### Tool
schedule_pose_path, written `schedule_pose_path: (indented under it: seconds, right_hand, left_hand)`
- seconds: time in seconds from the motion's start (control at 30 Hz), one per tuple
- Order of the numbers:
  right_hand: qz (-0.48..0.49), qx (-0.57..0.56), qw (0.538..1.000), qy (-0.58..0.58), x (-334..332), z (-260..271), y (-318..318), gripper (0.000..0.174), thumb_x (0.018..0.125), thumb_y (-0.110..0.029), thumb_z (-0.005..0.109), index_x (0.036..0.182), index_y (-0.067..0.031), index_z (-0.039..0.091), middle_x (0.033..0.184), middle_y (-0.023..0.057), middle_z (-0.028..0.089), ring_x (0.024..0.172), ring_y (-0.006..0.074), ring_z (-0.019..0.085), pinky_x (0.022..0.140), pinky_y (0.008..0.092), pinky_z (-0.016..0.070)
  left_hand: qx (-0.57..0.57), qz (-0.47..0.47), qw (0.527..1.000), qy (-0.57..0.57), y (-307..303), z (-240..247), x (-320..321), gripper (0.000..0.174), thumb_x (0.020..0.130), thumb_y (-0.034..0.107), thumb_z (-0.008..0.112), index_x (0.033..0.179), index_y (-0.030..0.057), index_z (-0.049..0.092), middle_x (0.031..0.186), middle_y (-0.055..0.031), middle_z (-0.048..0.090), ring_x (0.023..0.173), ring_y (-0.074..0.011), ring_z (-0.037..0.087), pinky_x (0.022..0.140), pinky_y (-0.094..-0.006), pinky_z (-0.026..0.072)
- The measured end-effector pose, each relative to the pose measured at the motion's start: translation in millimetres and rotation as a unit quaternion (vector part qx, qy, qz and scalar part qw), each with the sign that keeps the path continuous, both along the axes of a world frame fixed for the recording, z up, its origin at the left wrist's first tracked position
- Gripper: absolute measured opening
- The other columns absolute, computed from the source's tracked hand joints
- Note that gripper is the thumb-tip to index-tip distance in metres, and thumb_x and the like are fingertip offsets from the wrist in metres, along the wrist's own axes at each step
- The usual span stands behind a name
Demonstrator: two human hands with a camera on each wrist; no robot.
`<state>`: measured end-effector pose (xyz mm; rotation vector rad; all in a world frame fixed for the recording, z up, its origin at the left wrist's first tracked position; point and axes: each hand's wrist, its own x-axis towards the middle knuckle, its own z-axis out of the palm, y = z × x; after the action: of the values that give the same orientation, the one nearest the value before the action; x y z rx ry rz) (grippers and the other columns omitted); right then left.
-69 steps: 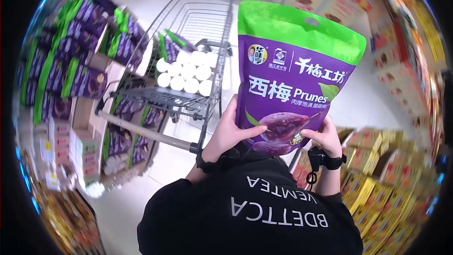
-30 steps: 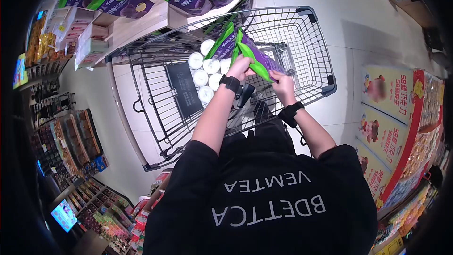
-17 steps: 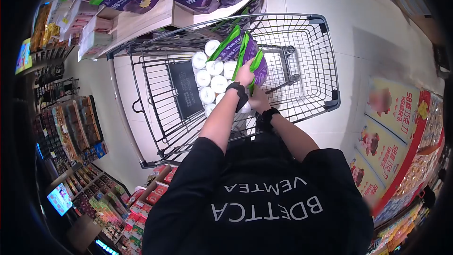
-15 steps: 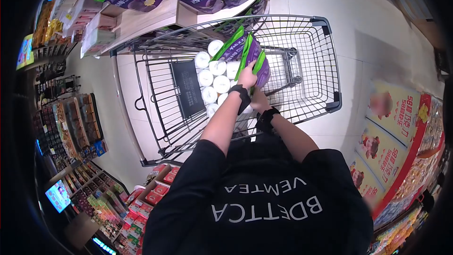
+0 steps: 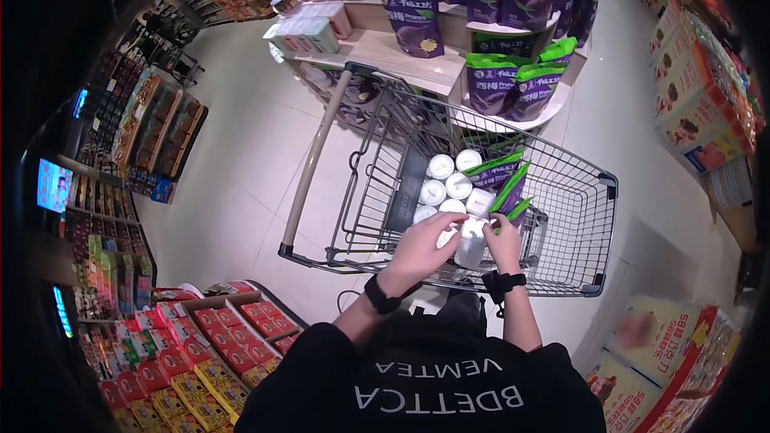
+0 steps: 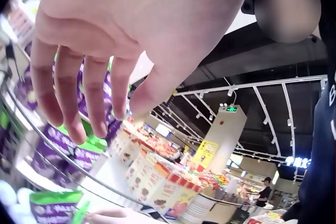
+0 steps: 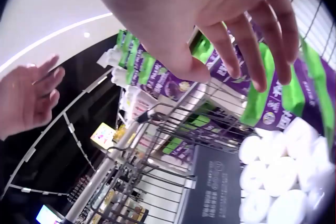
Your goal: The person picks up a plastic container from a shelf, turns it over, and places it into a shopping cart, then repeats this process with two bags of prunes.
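Both hands hang over the shopping cart with loosely bent fingers and hold nothing. My left hand (image 5: pixel 425 244) is above several white round-topped containers (image 5: pixel 441 166); in the left wrist view its fingers (image 6: pixel 94 95) point down with gaps between them. My right hand (image 5: pixel 504 244) is close beside the purple prune bags (image 5: pixel 501 172) with green tops, which stand leaning beside the containers. In the right wrist view, the thumb and fingers of that hand overlap the prune bags (image 7: pixel 273 100), and the white containers (image 7: pixel 278 176) are packed together below.
The wire shopping cart (image 5: pixel 561 273) has its handle (image 5: pixel 317 152) on the left. Behind it, a wooden display shelf (image 5: pixel 433 72) bears several prune bags (image 5: pixel 413 20). Red boxes (image 5: pixel 228 329) are stacked at lower left, and a printed carton display (image 5: pixel 650 345) stands at lower right.
A prune bag was held up in both hands, then lowered into the cart and let go. Both hands have come back towards the body, and the head view has turned.
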<state>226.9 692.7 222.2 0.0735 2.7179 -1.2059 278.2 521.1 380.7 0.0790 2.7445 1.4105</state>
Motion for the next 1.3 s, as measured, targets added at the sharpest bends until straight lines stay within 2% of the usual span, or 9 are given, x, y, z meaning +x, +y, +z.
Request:
schedule_pose_path:
  seconds: [0.23, 0.27, 0.37, 0.5, 0.6, 0.77, 0.83, 1.03, 1.3]
  right_hand:
    - [0.147, -0.112, 0.979, 0.083, 74, 77, -154, 0.029, 0.076, -0.022, 0.061, 0.101, -0.0057, 0.061, 0.085, 0.0105, 0.064, 0.074, 0.0265, 0.062, 0.066, 0.0339, 0.0485]
    - [0.155, -0.125, 0.976, 0.093, 89, 82, -178, 0.028, 0.076, -0.021, 0.061, 0.100, -0.0054, 0.061, 0.086, 0.0106, 0.064, 0.075, 0.0266, 0.061, 0.066, 0.0337, 0.0485]
    - [0.151, -0.138, 0.970, 0.133, 140, 100, -254, 0.027, 0.076, -0.018, 0.061, 0.099, -0.0055, 0.061, 0.087, 0.0109, 0.063, 0.076, 0.0268, 0.061, 0.066, 0.0332, 0.0480]
    - [0.133, -0.084, 0.979, 0.133, 183, 107, -336, 0.032, 0.075, -0.020, 0.063, 0.103, -0.0050, 0.060, 0.089, 0.0115, 0.063, 0.081, 0.0281, 0.061, 0.071, 0.0343, 0.0480]
    - [0.117, -0.012, 0.977, 0.178, 196, 106, -376, 0.044, 0.076, -0.027, 0.062, 0.112, -0.0019, 0.055, 0.090, 0.0173, 0.063, 0.081, 0.0315, 0.062, 0.068, 0.0378, 0.0493]
    - [0.078, 0.050, 0.981, 0.171, 187, 100, -395, 0.054, 0.074, -0.030, 0.063, 0.118, -0.0017, 0.049, 0.074, 0.0150, 0.064, 0.065, 0.0340, 0.062, 0.058, 0.0404, 0.0490]
    - [0.078, 0.088, 0.989, 0.084, 180, 100, -400, 0.058, 0.074, -0.032, 0.063, 0.120, -0.0011, 0.046, 0.071, 0.0145, 0.063, 0.065, 0.0336, 0.062, 0.056, 0.0415, 0.0482]
    - [0.020, 0.166, 0.985, 0.041, 154, 106, -423, 0.048, 0.074, -0.038, 0.062, 0.102, -0.0011, 0.049, 0.065, 0.0172, 0.060, 0.063, 0.0353, 0.061, 0.056, 0.0439, 0.0477]
    - [-0.014, 0.199, 0.980, -0.004, 111, 117, -430, 0.037, 0.075, -0.035, 0.063, 0.089, -0.0015, 0.056, 0.066, 0.0160, 0.060, 0.062, 0.0336, 0.061, 0.055, 0.0425, 0.0475]
  left_hand:
    - [-0.107, 0.246, 0.958, 0.100, -202, 10, 123, 0.021, 0.080, 0.005, 0.055, 0.101, 0.0041, 0.058, 0.093, -0.0092, 0.062, 0.082, -0.0197, 0.060, 0.071, -0.0280, 0.0469]
    - [-0.155, 0.256, 0.947, 0.114, -232, 0, 137, 0.021, 0.079, 0.005, 0.055, 0.099, 0.0049, 0.058, 0.092, -0.0088, 0.062, 0.081, -0.0197, 0.060, 0.070, -0.0282, 0.0467]
    - [-0.104, 0.240, 0.954, 0.148, -305, -35, 163, 0.021, 0.079, 0.008, 0.056, 0.099, 0.0065, 0.059, 0.094, -0.0090, 0.061, 0.081, -0.0248, 0.058, 0.073, -0.0323, 0.0465]
    - [0.090, 0.121, 0.988, 0.034, -352, -70, 165, 0.024, 0.082, 0.015, 0.058, 0.105, 0.0071, 0.058, 0.096, -0.0069, 0.062, 0.080, -0.0194, 0.061, 0.070, -0.0303, 0.0479]
    - [0.152, 0.025, 0.988, 0.002, -369, -89, 158, 0.025, 0.086, 0.017, 0.054, 0.109, 0.0080, 0.057, 0.096, -0.0091, 0.064, 0.080, -0.0202, 0.063, 0.069, -0.0309, 0.0488]
    - [0.174, -0.044, 0.983, -0.029, -383, -99, 133, 0.026, 0.088, 0.017, 0.049, 0.111, 0.0068, 0.056, 0.093, -0.0123, 0.064, 0.083, -0.0232, 0.063, 0.072, -0.0318, 0.0487]
    - [0.185, -0.078, 0.979, -0.024, -390, -111, 120, 0.026, 0.088, 0.014, 0.049, 0.112, 0.0047, 0.056, 0.095, -0.0121, 0.064, 0.085, -0.0211, 0.062, 0.075, -0.0299, 0.0479]
    - [0.150, -0.156, 0.974, -0.063, -412, -122, 49, 0.029, 0.091, 0.021, 0.047, 0.113, 0.0044, 0.055, 0.100, -0.0125, 0.063, 0.089, -0.0189, 0.061, 0.079, -0.0291, 0.0460]
    - [0.248, -0.262, 0.922, -0.141, -410, -116, -93, 0.037, 0.093, 0.031, 0.046, 0.113, -0.0005, 0.050, 0.098, -0.0074, 0.060, 0.085, -0.0149, 0.058, 0.074, -0.0265, 0.0461]
